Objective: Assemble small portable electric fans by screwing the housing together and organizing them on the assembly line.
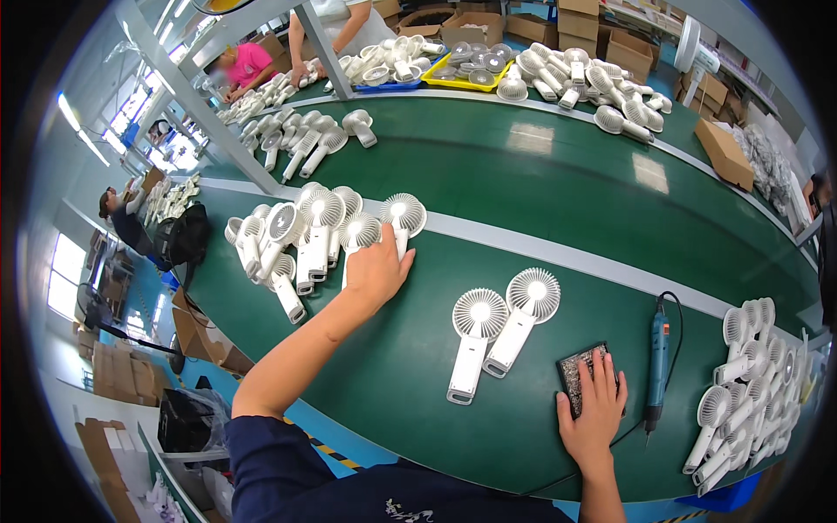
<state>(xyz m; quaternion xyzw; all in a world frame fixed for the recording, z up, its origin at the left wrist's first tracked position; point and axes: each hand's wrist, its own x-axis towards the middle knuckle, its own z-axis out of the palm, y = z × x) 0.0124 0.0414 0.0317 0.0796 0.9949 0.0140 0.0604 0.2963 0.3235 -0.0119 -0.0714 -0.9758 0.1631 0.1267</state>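
Note:
My left hand point(375, 272) reaches to a pile of white handheld fans point(305, 228) on the left of the green workbench. Its thumb and index finger close around the handle of one fan point(404, 214) at the pile's right edge; the other fingers are partly hidden. Fingers stretched out, my right hand point(595, 410) lies over a small black tray point(571, 366) full of tiny screws. Between my hands, two more handheld fans lie side by side, one fan point(479, 336) nearer and another fan point(526, 314) slightly farther right.
A blue electric screwdriver point(657, 366) with a black cord lies right of the tray. Stacked fans point(750, 383) crowd the bench's right end. Beyond a metal rail point(540, 253) runs a green conveyor belt point(471, 148). Across it are more fans, a yellow tray point(453, 80) and co-workers.

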